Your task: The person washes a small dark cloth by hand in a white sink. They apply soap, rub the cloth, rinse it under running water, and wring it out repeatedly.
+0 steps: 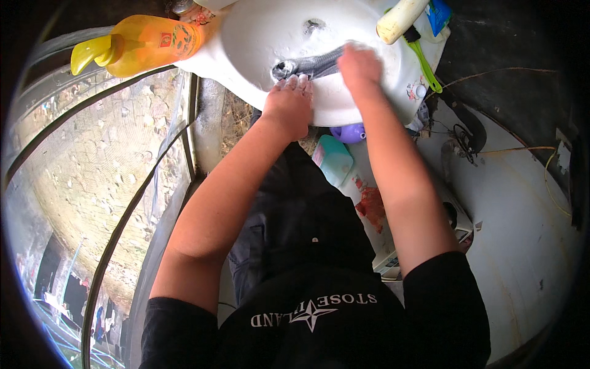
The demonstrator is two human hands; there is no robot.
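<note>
A grey, ribbed fabric item [325,62] lies wet in the white washbasin [258,27]; its exact kind is hard to tell. A round, foamy opening or fold shows at its left end. My left hand [290,101] reaches over the basin's near rim, its foam-covered fingers gripping the item's near edge. Blurred by motion, my right hand [362,67] is closed on the item's right end. The drain [314,26] shows beyond the item.
An orange pump bottle [152,46] lies along the left rim. On the right rim are a green-handled brush [424,64], a pale cylindrical container [398,20] and a blue packet [439,17]. Below stand a teal bottle [333,159] and a purple container [349,133]. A window [110,152] is at left.
</note>
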